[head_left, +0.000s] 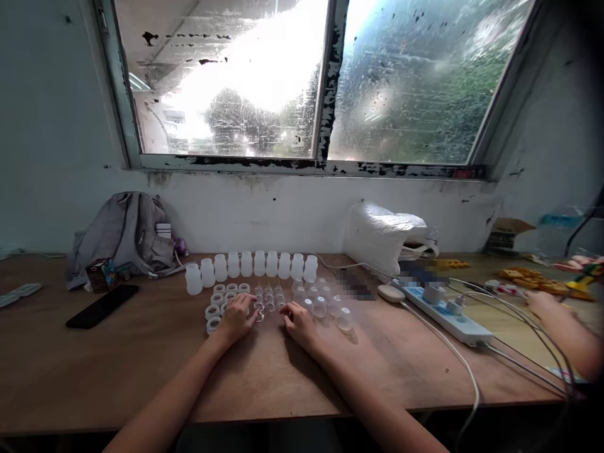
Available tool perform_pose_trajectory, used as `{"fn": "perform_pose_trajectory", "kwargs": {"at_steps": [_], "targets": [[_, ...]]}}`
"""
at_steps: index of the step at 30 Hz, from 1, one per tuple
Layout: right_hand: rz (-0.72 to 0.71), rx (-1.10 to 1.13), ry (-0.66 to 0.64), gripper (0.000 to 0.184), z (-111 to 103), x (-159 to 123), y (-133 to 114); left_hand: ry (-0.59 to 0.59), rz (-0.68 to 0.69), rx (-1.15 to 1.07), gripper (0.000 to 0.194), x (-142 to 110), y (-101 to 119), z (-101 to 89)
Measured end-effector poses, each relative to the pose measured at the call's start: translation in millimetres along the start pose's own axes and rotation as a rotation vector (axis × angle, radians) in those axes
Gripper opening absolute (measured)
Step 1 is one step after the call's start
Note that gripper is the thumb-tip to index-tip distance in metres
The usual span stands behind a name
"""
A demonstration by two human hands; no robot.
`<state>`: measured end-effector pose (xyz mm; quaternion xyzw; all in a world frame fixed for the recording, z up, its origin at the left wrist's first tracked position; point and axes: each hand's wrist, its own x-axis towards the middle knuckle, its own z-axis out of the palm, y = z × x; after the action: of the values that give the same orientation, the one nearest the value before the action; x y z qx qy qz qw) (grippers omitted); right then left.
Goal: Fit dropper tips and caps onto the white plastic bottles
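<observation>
My left hand point(239, 318) rests over the right edge of a group of white screw rings point(212, 311), its fingers apart and its fingertips beside a clear silicone nipple point(259, 308). Several such nipples stand in short rows between my hands. To the right of them, my right hand point(298, 322) lies on the table with fingers loosely bent and apart, nothing visible in them. Clear dome caps point(319, 306) stand just right of that hand. Behind everything, frosted baby bottles point(259, 263) form a long row. Parts under my left palm are hidden.
The wooden table point(155, 371) holds a black phone point(102, 306) and a grey backpack point(125, 233) at left. A white padded bag point(380, 236) leans on the wall. On the right are a power strip point(448, 314), loose cables and another person's arm point(561, 327) near yellow parts.
</observation>
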<state>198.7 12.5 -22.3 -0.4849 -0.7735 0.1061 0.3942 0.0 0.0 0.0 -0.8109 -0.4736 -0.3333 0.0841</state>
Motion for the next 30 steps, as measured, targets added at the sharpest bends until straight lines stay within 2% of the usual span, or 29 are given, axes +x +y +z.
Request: {"fn": "perform_pose_trajectory", "kwargs": {"at_steps": [5,10,16,20,25,30], "targets": [[0.011,-0.010,-0.054,0.017,2.3,-0.6,0.3,-0.032,-0.136,0.108,0.018,3.1,-4.1,-1.6],[0.001,-0.012,-0.069,0.016,1.4,-0.6,-1.0,-0.105,-0.192,0.161,0.023,0.9,-4.8,-0.8],[-0.015,-0.018,-0.075,0.016,1.7,-1.3,-1.5,-0.166,-0.179,0.030,0.018,0.9,-0.9,-3.5],[-0.075,-0.009,-0.100,0.018,0.4,-2.8,-6.3,-0.136,-0.125,0.016,0.018,1.4,2.5,-3.6],[-0.294,-0.047,-0.240,0.030,-5.7,-6.1,-22.1,-0.131,-0.149,0.135,0.028,-0.1,-1.7,-1.4],[-0.312,-0.152,-0.387,0.042,-4.5,-8.0,-33.0,-0.160,-0.160,0.168,0.029,-0.4,-4.1,-3.9]]}}
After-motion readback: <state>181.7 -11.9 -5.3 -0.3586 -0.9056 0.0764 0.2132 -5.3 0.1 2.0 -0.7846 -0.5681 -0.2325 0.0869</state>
